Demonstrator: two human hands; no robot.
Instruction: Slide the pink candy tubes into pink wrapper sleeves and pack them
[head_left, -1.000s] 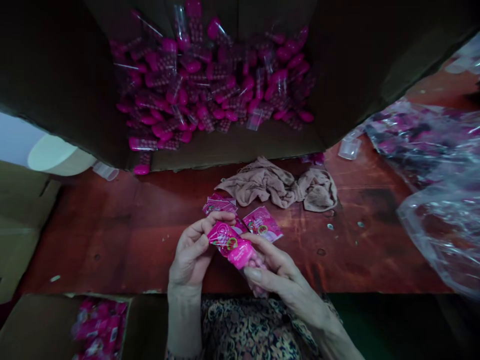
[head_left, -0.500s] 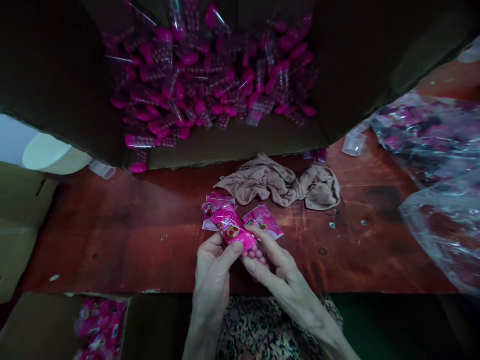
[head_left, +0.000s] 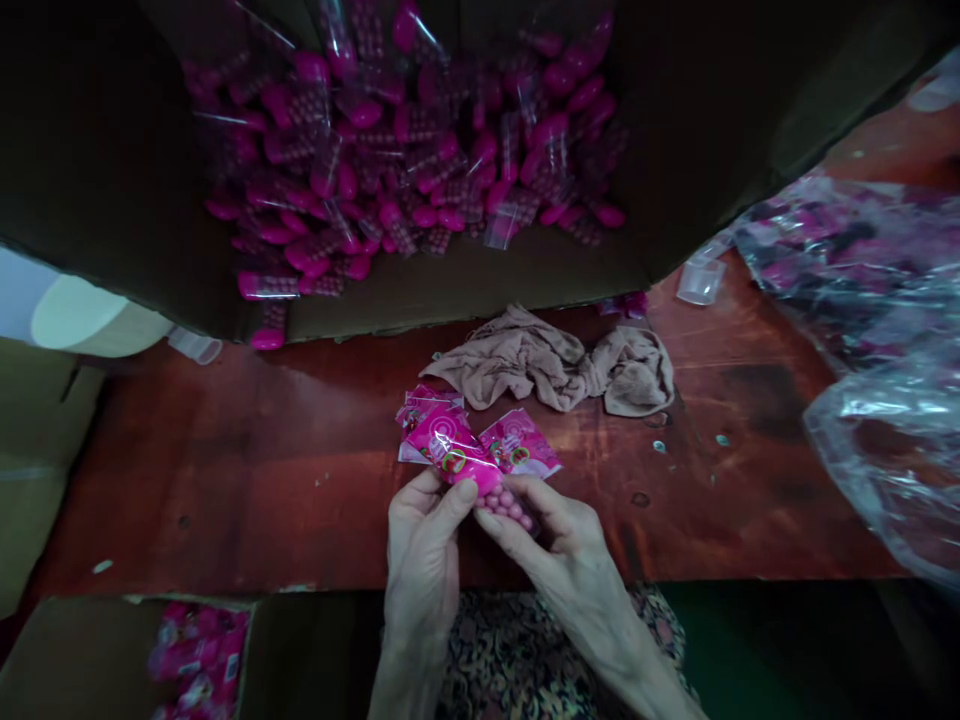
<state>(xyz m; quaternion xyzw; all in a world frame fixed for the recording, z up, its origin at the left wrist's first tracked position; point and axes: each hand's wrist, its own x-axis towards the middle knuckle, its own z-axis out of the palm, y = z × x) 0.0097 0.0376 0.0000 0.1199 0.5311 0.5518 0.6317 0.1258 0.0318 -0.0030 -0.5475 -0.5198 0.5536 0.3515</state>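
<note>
A small clear tube of round pink candies (head_left: pixel 507 502) with a shiny pink wrapper (head_left: pixel 444 437) is being pinched near the table's near edge by the left hand (head_left: pixel 426 545) and right hand (head_left: pixel 571 545), and might be dropped if squeezed too loosely.

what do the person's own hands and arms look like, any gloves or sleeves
The left hand and right hand are ungloved, with no ring or watch visible. Both forearms show no sleeves in view; a dark garment with a pale, leafy-looking pattern shows between them.

Clear tube (head_left: pixel 507 505) of pink balls, aslant above red table (head_left: pixel 247 480), glossy printed sachet (head_left: pixel 444 438) against pink cap (head_left: pixel 480 478).
</note>
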